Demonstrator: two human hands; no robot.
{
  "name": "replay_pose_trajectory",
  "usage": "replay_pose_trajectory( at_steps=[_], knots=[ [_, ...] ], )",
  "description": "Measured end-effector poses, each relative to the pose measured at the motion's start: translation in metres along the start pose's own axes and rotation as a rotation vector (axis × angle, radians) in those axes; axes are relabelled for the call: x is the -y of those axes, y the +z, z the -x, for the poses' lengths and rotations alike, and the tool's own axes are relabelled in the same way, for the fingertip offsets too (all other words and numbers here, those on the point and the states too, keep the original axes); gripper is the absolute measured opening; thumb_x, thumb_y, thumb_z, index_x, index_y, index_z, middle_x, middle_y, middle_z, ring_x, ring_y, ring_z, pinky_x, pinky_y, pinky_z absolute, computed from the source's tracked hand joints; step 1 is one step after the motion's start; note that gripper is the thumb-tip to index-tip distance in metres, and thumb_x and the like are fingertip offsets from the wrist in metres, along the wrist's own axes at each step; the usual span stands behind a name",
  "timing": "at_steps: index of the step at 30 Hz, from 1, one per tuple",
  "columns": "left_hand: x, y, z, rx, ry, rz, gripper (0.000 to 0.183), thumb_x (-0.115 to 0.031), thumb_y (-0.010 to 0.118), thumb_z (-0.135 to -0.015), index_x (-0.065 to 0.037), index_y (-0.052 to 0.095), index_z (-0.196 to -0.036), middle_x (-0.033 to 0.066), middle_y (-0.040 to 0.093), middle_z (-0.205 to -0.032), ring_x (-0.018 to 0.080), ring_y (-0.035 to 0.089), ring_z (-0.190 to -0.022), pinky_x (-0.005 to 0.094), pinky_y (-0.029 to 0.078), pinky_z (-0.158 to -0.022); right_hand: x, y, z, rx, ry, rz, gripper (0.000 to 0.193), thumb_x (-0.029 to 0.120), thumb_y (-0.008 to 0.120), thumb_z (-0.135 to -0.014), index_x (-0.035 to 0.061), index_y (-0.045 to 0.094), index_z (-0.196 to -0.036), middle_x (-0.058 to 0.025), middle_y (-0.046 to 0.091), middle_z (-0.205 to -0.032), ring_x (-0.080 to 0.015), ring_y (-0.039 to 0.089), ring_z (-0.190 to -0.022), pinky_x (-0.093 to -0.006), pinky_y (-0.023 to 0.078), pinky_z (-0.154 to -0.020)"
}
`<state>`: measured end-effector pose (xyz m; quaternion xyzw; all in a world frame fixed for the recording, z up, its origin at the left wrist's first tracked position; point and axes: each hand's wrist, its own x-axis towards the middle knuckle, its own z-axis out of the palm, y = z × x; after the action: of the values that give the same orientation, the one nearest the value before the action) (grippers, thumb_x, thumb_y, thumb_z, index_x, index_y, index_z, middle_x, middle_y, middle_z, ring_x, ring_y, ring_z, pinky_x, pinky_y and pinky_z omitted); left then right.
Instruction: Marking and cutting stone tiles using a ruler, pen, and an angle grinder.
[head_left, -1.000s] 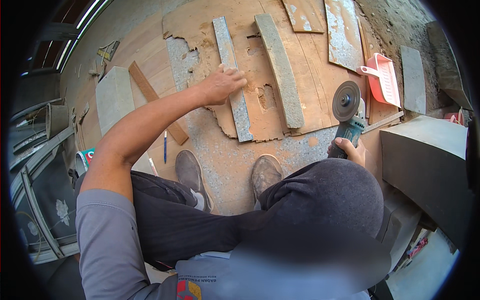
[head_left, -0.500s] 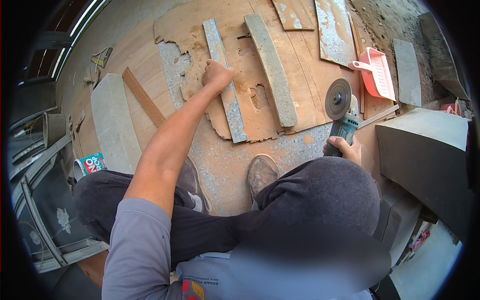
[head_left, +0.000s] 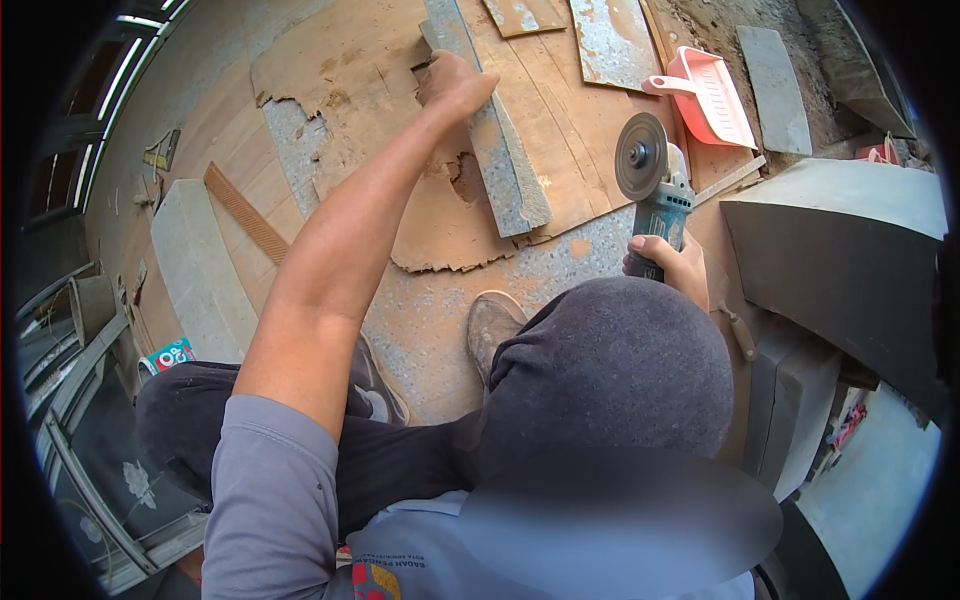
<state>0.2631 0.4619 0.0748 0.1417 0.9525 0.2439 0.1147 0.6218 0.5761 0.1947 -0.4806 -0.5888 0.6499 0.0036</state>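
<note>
My left hand (head_left: 455,88) reaches forward and grips a long, narrow speckled grey strip of terrazzo tile (head_left: 495,170). The strip lies along a rough stone bar (head_left: 533,190), covering most of it; only the bar's right side and near end show. Beneath both is worn plywood (head_left: 350,110) with broken edges and holes. At the right, beside my raised knee, my right hand (head_left: 675,265) is closed round the body of a teal angle grinder (head_left: 660,212). Its round cutting disc (head_left: 641,157) points up and away, apart from the strip.
A pink dustpan (head_left: 712,100) lies at the far right near dusty tile pieces (head_left: 615,45). A dark box-like block (head_left: 820,260) stands on the right, with a trowel (head_left: 740,335) beside it. Leftward are a pale slab (head_left: 200,260), a brown strip (head_left: 245,212) and a can (head_left: 167,357).
My left hand has shifted the terrazzo strip rightward, from bare plywood onto the stone bar. My right hand still holds the grinder. The whole view has shifted somewhat.
</note>
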Motion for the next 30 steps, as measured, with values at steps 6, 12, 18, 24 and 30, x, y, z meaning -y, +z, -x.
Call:
replay_pose_trajectory(
  at_steps=[6,12,18,24,30],
  knots=[
    [-0.021,0.026,-0.003,0.169,-0.036,0.010,0.085,-0.040,0.080,-0.085,0.024,0.050,-0.133,0.0242,0.078,-0.107,0.0316,0.079,-0.068,0.0369,0.065,-0.063,-0.006,-0.018,0.004,-0.022,0.010,0.028,0.038,0.023,0.079,-0.079,-0.0004,0.064,-0.104,-0.0081,0.066,-0.082,-0.0159,0.064,-0.069,-0.0311,0.052,-0.065],
    [-0.020,0.033,-0.001,0.064,-0.017,-0.039,0.095,-0.044,0.081,-0.085,0.024,0.044,-0.140,0.0230,0.079,-0.099,0.0299,0.077,-0.061,0.0357,0.065,-0.064,-0.008,-0.017,-0.004,-0.017,0.033,0.073,0.039,0.024,0.079,-0.078,-0.0005,0.064,-0.104,-0.0079,0.065,-0.080,-0.0157,0.063,-0.067,-0.0310,0.051,-0.065],
    [-0.031,0.020,0.006,0.145,-0.016,-0.092,0.103,-0.046,0.081,-0.085,0.025,0.036,-0.146,0.0343,0.068,-0.130,0.0374,0.075,-0.112,0.0440,0.062,-0.094,-0.007,-0.011,-0.012,0.004,0.014,0.100,0.042,0.029,0.075,-0.079,-0.0004,0.062,-0.105,-0.0113,0.068,-0.081,-0.0175,0.067,-0.070,-0.0331,0.055,-0.068],
    [-0.045,0.017,0.012,0.237,-0.074,-0.131,0.108,-0.047,0.078,-0.087,0.025,0.027,-0.150,0.0343,0.069,-0.127,0.0385,0.073,-0.116,0.0456,0.058,-0.103,-0.012,-0.008,-0.018,-0.013,-0.040,0.108,0.042,0.028,0.077,-0.076,-0.0003,0.063,-0.103,-0.0098,0.067,-0.080,-0.0170,0.067,-0.068,-0.0321,0.054,-0.065],
    [-0.041,0.019,-0.010,0.267,-0.175,-0.156,0.105,-0.045,0.077,-0.086,0.026,0.029,-0.146,0.0274,0.077,-0.103,0.0314,0.078,-0.068,0.0379,0.066,-0.070,-0.004,0.004,-0.017,-0.003,-0.012,0.083,0.041,0.025,0.078,-0.076,-0.0005,0.063,-0.104,-0.0095,0.067,-0.081,-0.0168,0.067,-0.068,-0.0315,0.054,-0.065]
  ],
)
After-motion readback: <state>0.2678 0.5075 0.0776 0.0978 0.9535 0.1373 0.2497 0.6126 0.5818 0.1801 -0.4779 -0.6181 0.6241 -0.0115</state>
